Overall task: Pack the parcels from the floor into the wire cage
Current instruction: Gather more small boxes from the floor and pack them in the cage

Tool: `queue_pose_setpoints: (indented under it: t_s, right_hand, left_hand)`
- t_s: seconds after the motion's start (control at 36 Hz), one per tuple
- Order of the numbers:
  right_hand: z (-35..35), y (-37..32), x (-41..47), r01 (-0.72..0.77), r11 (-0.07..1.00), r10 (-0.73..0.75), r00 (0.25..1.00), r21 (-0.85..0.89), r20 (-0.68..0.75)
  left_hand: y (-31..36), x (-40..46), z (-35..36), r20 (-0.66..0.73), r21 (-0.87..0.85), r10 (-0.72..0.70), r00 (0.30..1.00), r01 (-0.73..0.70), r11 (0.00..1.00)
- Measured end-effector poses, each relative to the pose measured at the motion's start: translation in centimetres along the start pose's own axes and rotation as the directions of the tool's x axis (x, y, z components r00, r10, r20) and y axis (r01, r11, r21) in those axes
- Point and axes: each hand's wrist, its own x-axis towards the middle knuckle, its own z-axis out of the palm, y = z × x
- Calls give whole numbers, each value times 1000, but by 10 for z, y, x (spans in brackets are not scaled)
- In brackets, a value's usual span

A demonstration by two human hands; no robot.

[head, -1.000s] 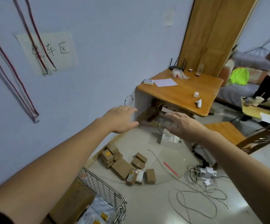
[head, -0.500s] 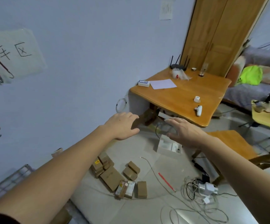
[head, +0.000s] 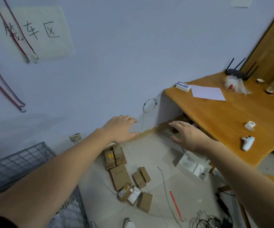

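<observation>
Head view: a person reaches both arms forward, left hand (head: 119, 130) and right hand (head: 188, 136) spread flat and empty above the floor (head: 157, 150). Brown parcels (head: 124, 175) lie scattered on the tiles below, between the arms. The wire cage (head: 16, 163) stands at lower left, against the wall, beside the left forearm.

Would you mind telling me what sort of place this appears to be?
Probably a room in a home used as an informal parcel-sorting spot. Small cardboard parcels lie loose on the tiled floor beside a wire cage, a handwritten paper sign is stuck to the wall, and a router sits on a wooden table.
</observation>
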Motion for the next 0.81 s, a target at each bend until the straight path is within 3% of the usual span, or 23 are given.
queue_pose_setpoints:
  t_s: [0.53,0.81]
  right_hand:
    - [27,98,187,201,980,-198,959,6,204]
    - [119,165,310,334,942,-328,875,46,356]
  left_hand:
    - [-38,135,42,137,-99,-207,969,221,970]
    - [-45,213,135,215,-119,-442,871,473,873]
